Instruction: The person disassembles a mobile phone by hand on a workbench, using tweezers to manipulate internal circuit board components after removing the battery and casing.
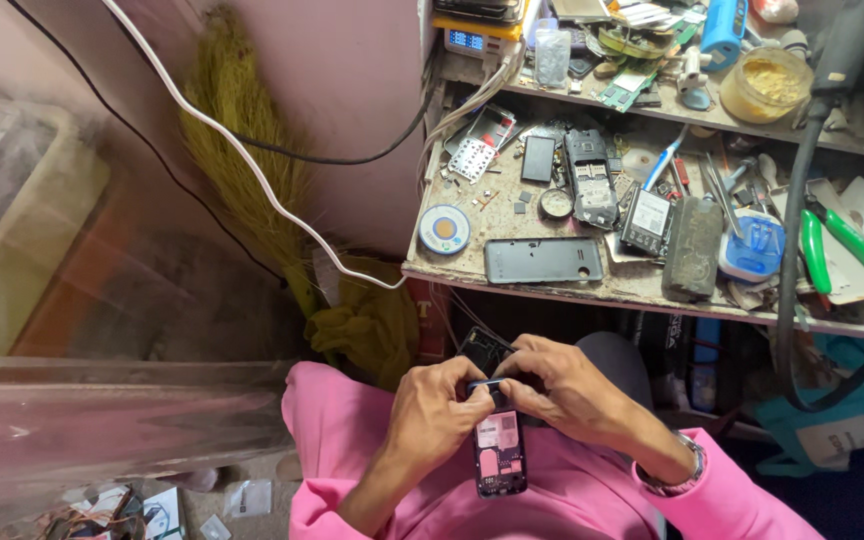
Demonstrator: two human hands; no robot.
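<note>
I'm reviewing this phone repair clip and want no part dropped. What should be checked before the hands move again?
1. Open phone held over the lap: ok.
2. Left hand gripping the phone's top: ok.
3. Right hand pinching there too: ok.
4. Small piece under the fingertips seated: cannot tell.
5. Back cover lying on the workbench: ok.
6. Green pliers within reach: cannot tell.

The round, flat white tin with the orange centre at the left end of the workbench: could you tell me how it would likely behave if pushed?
The round white tin with the orange centre lies flat, so it would probably slide, not roll. It looks small and thin, so likely light. It sits near the edge of the cluttered wooden workbench, so a push might send it off.
</note>
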